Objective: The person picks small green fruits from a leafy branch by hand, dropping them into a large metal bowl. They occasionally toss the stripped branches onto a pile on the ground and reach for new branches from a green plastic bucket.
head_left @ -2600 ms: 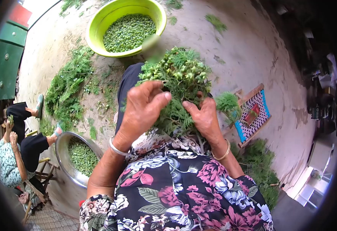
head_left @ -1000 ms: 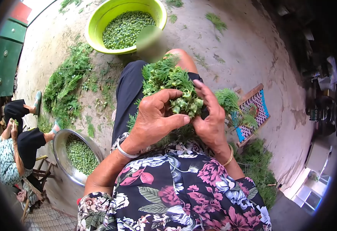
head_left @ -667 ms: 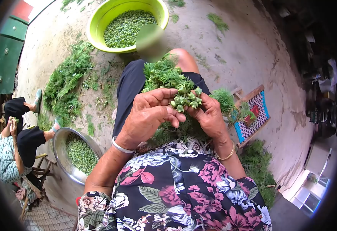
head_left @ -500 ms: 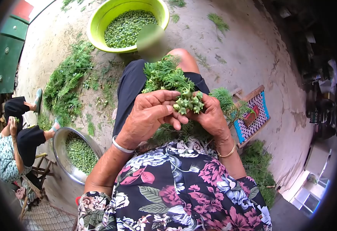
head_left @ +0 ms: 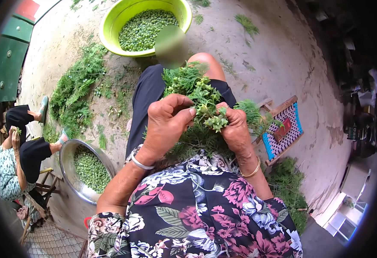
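- A seated co-worker (head_left: pixel 5 172) is at the far left edge.
- A metal bowl (head_left: pixel 64 165) of small green cones sits on the ground beside the person's left arm.
- A lime-green basin (head_left: pixel 104 36), also holding green cones, stands further off.
- The left hand (head_left: pixel 164 129) has curled fingers, with thumb and forefinger pinching the leafy sprig (head_left: pixel 188 81) at its cone cluster (head_left: pixel 214 120).
- The sprig lies over the person's lap, between both hands.
- The right hand (head_left: pixel 235 131) is closed around the sprig just below the cluster.
- A woven stool (head_left: pixel 285 129) stands to the right.
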`<state>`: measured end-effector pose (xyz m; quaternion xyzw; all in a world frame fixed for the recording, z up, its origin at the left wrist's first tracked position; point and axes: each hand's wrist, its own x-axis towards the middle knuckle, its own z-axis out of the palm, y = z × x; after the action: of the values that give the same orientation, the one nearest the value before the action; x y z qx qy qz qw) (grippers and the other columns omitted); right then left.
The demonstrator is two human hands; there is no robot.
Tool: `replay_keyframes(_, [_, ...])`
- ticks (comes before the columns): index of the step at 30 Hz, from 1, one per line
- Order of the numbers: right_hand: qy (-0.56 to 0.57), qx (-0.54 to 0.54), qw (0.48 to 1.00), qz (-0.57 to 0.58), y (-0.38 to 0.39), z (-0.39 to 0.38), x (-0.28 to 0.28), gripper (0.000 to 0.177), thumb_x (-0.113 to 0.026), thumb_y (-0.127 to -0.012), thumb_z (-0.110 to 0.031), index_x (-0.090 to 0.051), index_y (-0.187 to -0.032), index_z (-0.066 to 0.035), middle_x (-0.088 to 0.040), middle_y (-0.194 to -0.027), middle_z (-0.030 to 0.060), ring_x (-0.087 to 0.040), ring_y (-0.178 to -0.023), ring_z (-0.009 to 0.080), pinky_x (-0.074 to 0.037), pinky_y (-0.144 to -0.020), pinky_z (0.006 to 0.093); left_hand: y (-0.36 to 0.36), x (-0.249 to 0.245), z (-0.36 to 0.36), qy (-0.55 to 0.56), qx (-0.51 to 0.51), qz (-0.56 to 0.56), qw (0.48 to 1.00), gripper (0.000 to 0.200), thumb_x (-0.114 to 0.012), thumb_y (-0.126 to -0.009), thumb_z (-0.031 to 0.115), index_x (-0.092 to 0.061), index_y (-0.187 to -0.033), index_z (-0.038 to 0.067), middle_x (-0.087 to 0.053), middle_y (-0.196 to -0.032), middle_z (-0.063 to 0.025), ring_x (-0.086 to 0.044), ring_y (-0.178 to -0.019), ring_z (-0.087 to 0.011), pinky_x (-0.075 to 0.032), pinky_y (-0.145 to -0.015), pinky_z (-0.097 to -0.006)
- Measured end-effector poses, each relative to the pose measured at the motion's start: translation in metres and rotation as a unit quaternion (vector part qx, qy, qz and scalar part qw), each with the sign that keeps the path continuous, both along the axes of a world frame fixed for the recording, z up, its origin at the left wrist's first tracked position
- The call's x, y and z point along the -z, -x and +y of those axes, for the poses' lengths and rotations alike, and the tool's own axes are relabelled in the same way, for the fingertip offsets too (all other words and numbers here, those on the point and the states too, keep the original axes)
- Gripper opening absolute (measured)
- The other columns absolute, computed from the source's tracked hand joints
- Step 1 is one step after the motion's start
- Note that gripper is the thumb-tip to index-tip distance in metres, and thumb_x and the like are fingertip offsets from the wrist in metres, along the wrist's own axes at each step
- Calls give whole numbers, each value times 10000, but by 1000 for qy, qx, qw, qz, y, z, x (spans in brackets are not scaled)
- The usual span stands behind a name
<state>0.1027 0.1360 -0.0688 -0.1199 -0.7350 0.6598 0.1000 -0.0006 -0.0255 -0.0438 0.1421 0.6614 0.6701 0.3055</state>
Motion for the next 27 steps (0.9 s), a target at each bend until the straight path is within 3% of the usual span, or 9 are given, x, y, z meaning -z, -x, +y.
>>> replay_keyframes(2, [-10,-5,1000,-2,0,-1,0,206,-640,-734,107,-698,-879,-27,-645,-791,8,-543,-744,108,-441,-695,250,-5,3,4,62,-35,190,979,77,-653,-846,-33,-652,-924,-29,-653,-723,-51,-595,-562,-67,-452,-471,-201])
replay_keyframes(5, [5,-6,1000,-2,-1,1,3,199,-646,-725,104,-692,-877,-16,-644,-796,8,-545,-729,101,-446,-689,250,1,21,8,56,-99,289,951,65,-646,-856,-17,-647,-920,-27,-644,-703,-37,-586,-545,-62,-451,-468,-201])
replay_keyframes(8, [14,24,999,-17,-7,6,2,198,-650,-713,110,-685,-872,-3,-634,-778,6,-546,-703,92,-451,-679,251,38,6,-13,-22,-153,-13,988,68,-628,-891,58,-634,-875,-8,-646,-695,-98,-571,-486,-148,-453,-433,-248])
replay_keyframes(13, [63,39,996,-41,-4,5,2,204,-645,-717,125,-683,-881,9,-640,-770,6,-555,-708,68,-456,-674,239,45,-9,-30,-200,-63,-357,910,81,-618,-904,74,-619,-879,-4,-654,-713,-106,-541,-485,-97,-402,-393,-208])
replay_keyframes(17, [54,39,997,-39,-3,3,1,194,-644,-732,116,-689,-884,3,-647,-778,-3,-567,-723,65,-466,-686,241,19,-13,-11,-127,18,-195,972,53,-678,-839,40,-651,-851,-3,-667,-738,-86,-562,-568,-92,-399,-440,-211])
replay_keyframes(19, [61,38,996,-44,-2,3,0,191,-644,-737,113,-691,-885,1,-650,-783,-6,-570,-724,66,-470,-691,243,7,-12,-1,49,51,169,983,180,-751,-758,44,-644,-891,-14,-661,-736,-87,-613,-596,-147,-452,-493,-281])
replay_keyframes(21, [81,39,994,-64,-2,4,-2,197,-645,-736,113,-691,-891,1,-661,-797,-7,-573,-717,68,-475,-691,241,1,-7,9,27,58,319,946,306,-816,-684,42,-655,-934,-30,-635,-700,-70,-570,-561,-104,-451,-520,-246])
replay_keyframes(25, [41,28,997,-61,-3,7,3,201,-641,-741,118,-690,-899,3,-670,-817,-2,-580,-724,70,-476,-698,237,0,7,14,4,48,413,910,195,-749,-765,37,-650,-920,-29,-619,-692,-59,-577,-566,-116,-455,-520,-258])
replay_keyframes(27, [75,44,995,-40,-3,4,-1,211,-635,-747,123,-700,-906,-1,-675,-811,-6,-580,-726,61,-479,-698,235,1,0,8,11,15,319,948,139,-708,-800,35,-652,-914,-21,-630,-704,-56,-570,-561,-114,-447,-505,-247])
